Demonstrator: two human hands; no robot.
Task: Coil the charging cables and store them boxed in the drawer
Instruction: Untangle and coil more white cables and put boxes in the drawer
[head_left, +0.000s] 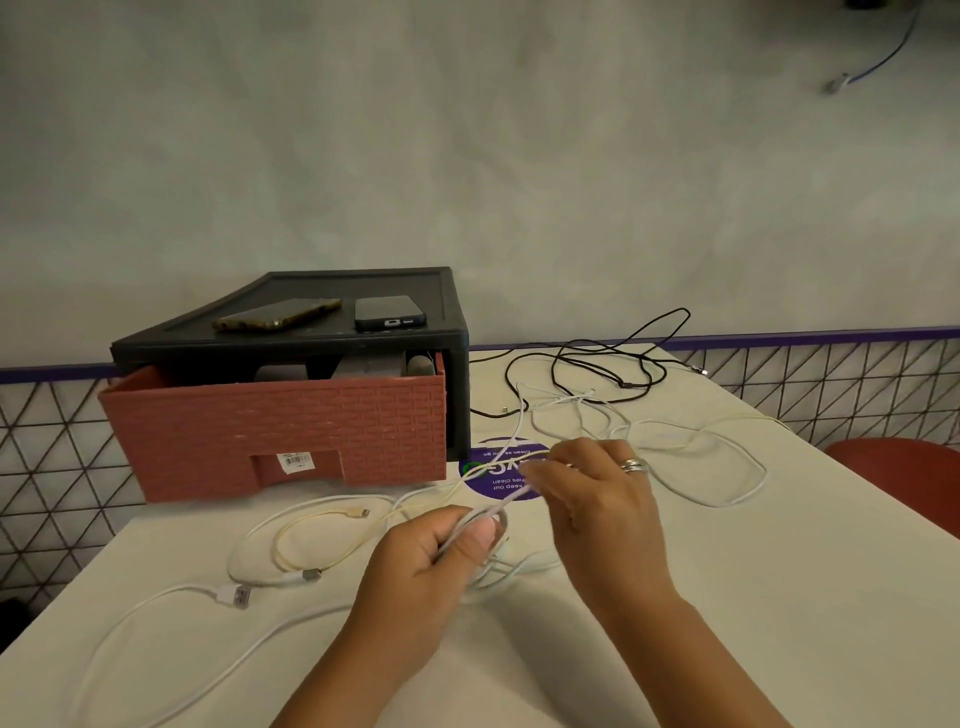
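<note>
The white table (727, 597) fills the lower view. Its far edge meets a wire-grid rail under a grey wall, its left edge runs down on a slant, and its right edge falls off beside a red chair (904, 467).

The black cabinet (457, 374) stands at the back left of the table. Its brick-patterned red drawer (291, 426) is pulled partly out toward the viewer. Grey items lie inside the drawer, but they cannot be identified.

The left hand (431, 561) is clenched round a small bundle of loops of the white cable (519, 421), with the thumb pressed on top. The right hand (602, 493) is raised just beyond it. Its fingertips are blurred but appear to pinch the same cable where it runs up toward the back of the table.

This cable is thin, slack and only partly gathered, and it sits above the table centre in front of the drawer.

- A looped white cable (727, 501) sprawls to the right, near the table's right edge.
- The black cables (623, 386) lie tangled at the back right, beside the cabinet.
- A yellowish cable (311, 517) curls left of the left hand, below the drawer front.
- A plug-ended white cable (234, 595) trails toward the near left corner.

Bare tabletop shows at the near right.

Two phones (278, 314) (389, 312) lie on the cabinet top. A purple sticker (498, 467) lies under the cable, just right of the drawer. A ring (635, 465) is on the right hand.
</note>
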